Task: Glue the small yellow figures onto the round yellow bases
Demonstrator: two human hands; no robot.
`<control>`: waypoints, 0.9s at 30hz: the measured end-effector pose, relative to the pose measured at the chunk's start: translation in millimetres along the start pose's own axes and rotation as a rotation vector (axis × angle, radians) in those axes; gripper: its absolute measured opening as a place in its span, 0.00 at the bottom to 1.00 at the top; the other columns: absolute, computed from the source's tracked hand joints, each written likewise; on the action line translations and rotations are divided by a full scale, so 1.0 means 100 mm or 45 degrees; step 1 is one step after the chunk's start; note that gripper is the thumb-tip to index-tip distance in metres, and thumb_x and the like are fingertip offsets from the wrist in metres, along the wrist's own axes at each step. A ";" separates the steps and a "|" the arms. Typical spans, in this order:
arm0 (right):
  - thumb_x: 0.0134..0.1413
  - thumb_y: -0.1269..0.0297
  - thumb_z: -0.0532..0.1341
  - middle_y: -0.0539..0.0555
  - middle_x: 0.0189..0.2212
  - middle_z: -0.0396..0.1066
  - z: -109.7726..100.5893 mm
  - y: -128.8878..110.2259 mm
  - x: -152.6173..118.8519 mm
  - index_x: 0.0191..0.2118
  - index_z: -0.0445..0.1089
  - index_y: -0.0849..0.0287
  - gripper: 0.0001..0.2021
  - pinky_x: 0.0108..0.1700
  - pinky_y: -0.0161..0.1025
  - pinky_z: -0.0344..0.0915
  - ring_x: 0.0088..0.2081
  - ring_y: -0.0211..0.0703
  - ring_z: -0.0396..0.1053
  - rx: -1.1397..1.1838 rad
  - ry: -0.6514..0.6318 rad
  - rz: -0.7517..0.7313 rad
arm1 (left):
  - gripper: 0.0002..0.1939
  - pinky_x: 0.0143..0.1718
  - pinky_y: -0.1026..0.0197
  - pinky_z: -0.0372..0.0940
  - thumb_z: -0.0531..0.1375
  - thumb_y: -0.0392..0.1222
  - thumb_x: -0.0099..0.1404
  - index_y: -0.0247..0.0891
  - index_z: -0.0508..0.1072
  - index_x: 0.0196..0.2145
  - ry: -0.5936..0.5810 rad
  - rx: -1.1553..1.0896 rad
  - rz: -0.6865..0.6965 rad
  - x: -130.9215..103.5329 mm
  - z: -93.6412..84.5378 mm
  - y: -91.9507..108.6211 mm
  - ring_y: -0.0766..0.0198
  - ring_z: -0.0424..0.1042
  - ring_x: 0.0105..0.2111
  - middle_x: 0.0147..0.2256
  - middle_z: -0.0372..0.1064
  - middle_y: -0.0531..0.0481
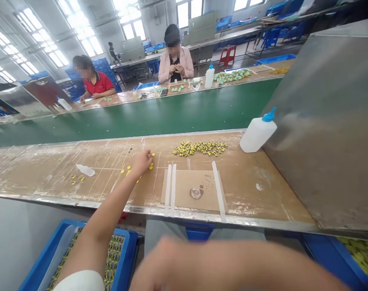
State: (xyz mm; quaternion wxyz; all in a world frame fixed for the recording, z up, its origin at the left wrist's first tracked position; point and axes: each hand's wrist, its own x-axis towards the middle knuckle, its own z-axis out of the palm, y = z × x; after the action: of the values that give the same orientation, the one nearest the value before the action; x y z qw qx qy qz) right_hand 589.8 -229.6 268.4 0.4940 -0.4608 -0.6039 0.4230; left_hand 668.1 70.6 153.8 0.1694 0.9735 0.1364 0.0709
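My left hand (142, 163) reaches over the worktable with its fingers bent together among small yellow discs (129, 167). Whatever the fingertips may pinch is too small to make out. One yellow disc lies just past the fingertips, and others are scattered beside the wrist. Low in the picture and close to the camera, my right hand (159, 262) is smeared by motion, so its fingers cannot be read. In front of my lap, a cardboard sheet (184, 190) is held down with white tape strips and bears a small clear round blob (196, 193).
Beyond the cardboard lies a pile of small yellow-and-black pieces (198, 148). A white bottle with a blue cap (258, 133) leans by a metal panel (326, 133). A small white bottle (85, 169) lies left. Across the green belt (171, 111), two people work. Blue crates (127, 250) flank my legs.
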 end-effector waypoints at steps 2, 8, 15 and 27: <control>0.66 0.60 0.64 0.56 0.49 0.73 -0.42 0.04 -0.09 0.49 0.74 0.57 0.10 0.48 0.44 0.73 0.46 0.47 0.73 -0.238 0.300 0.156 | 0.20 0.56 0.45 0.66 0.60 0.43 0.70 0.35 0.69 0.57 -0.043 0.023 0.033 0.09 0.06 0.02 0.53 0.74 0.51 0.54 0.73 0.40; 0.61 0.70 0.62 0.62 0.43 0.77 -1.86 0.35 -0.64 0.43 0.78 0.64 0.08 0.49 0.45 0.66 0.48 0.54 0.72 -0.949 1.185 0.800 | 0.18 0.59 0.43 0.63 0.58 0.48 0.72 0.39 0.72 0.56 -0.101 0.083 0.151 0.20 0.11 0.03 0.52 0.71 0.55 0.54 0.73 0.41; 0.50 0.64 0.73 0.56 0.36 0.79 -1.91 0.98 -1.05 0.37 0.79 0.59 0.09 0.39 0.38 0.65 0.40 0.49 0.74 -1.217 1.235 1.132 | 0.19 0.63 0.47 0.59 0.58 0.40 0.70 0.39 0.71 0.57 -0.070 -0.055 0.099 0.19 0.15 0.00 0.51 0.69 0.59 0.53 0.75 0.39; 0.52 0.62 0.69 0.53 0.33 0.80 -2.01 1.37 -1.29 0.37 0.79 0.57 0.07 0.34 0.37 0.65 0.34 0.46 0.76 -1.275 1.006 1.063 | 0.26 0.50 0.51 0.73 0.66 0.38 0.61 0.30 0.66 0.56 0.138 -0.908 -0.224 0.15 -0.03 0.12 0.55 0.79 0.45 0.46 0.79 0.34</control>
State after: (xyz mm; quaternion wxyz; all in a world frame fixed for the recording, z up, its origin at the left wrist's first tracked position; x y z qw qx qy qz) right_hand 818.7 -314.5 140.6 0.2045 -0.9371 -0.2777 0.0539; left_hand 684.4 64.5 162.3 0.4961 0.8326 0.1951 0.1505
